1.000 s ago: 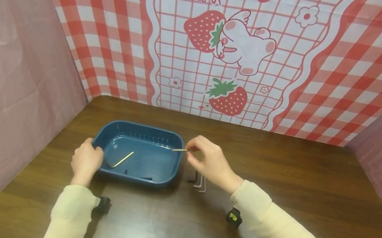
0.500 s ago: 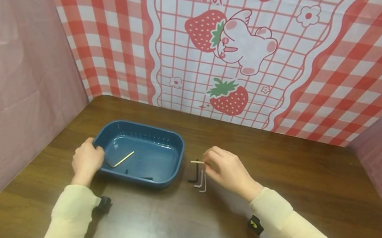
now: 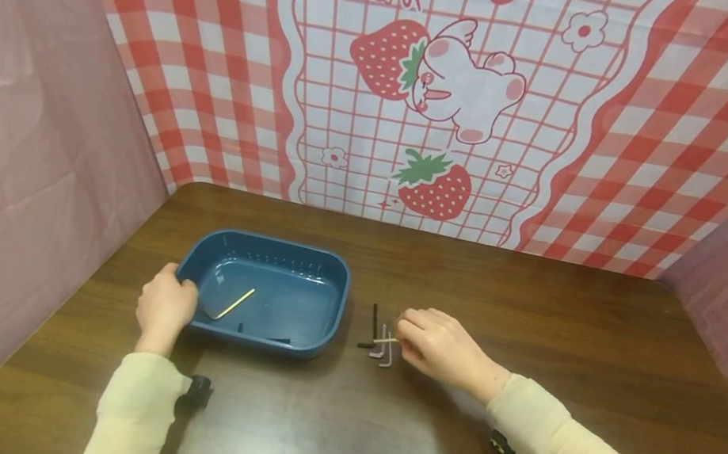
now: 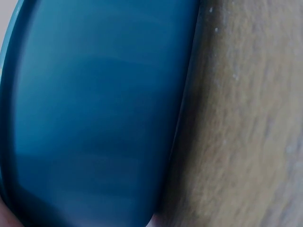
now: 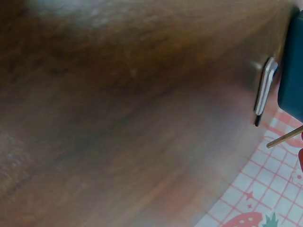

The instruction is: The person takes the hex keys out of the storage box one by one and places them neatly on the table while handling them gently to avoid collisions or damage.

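My left hand [image 3: 167,305] grips the left rim of a blue tray [image 3: 258,342]; the left wrist view shows the tray's outer wall [image 4: 104,104] up close. Inside the tray lie a gold-coloured L-shaped key [image 3: 235,304] and small dark pieces. To the tray's right, my right hand [image 3: 445,349] pinches a thin gold-coloured rod [image 3: 386,341], whose free end points left above a black L-shaped key [image 3: 375,321] and two silvery ones [image 3: 389,356]. In the right wrist view the rod [image 5: 284,137] sticks out from fingertips at the right edge.
The brown wooden table [image 3: 570,334] extends around the tray and keys. Behind it hangs a red-and-white strawberry cloth [image 3: 372,180], with pink cloth [image 3: 41,125] at the sides. Dark devices are strapped at both wrists.
With the rod, my right hand has moved from the tray's right rim rightward and nearer the front, down over the loose keys. My left hand and the tray have stayed put.
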Tool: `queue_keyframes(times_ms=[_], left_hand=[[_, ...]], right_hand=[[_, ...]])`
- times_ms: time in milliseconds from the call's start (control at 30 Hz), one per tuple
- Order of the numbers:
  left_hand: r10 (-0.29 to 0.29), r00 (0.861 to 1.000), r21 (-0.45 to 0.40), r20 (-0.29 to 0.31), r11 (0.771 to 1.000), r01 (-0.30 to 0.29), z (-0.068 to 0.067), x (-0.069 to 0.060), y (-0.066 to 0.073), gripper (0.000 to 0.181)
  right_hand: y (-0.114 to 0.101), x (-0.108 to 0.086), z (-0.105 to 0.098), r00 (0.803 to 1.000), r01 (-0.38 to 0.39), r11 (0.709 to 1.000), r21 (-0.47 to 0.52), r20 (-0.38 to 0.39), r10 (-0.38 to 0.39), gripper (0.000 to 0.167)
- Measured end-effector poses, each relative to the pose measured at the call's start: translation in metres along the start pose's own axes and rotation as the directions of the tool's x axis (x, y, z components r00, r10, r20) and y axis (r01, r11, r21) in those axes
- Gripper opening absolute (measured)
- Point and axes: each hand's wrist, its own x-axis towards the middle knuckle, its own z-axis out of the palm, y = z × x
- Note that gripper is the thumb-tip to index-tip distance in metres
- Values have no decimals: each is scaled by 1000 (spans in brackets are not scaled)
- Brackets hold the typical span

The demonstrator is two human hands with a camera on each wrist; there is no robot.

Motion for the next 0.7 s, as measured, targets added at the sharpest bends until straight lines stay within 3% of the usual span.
queue_keyframes(times_ms=[367,700], left_hand=[[0,1000,9,-1,1000,0,0,-1,1,41],[-1,1000,8,1,1000,1,0,0,0,41]], right_hand=[[-4,-12,11,999,14,999,-30,51,-13,21],[-7,-18,18,998,11,1000,24,67,-13,21]])
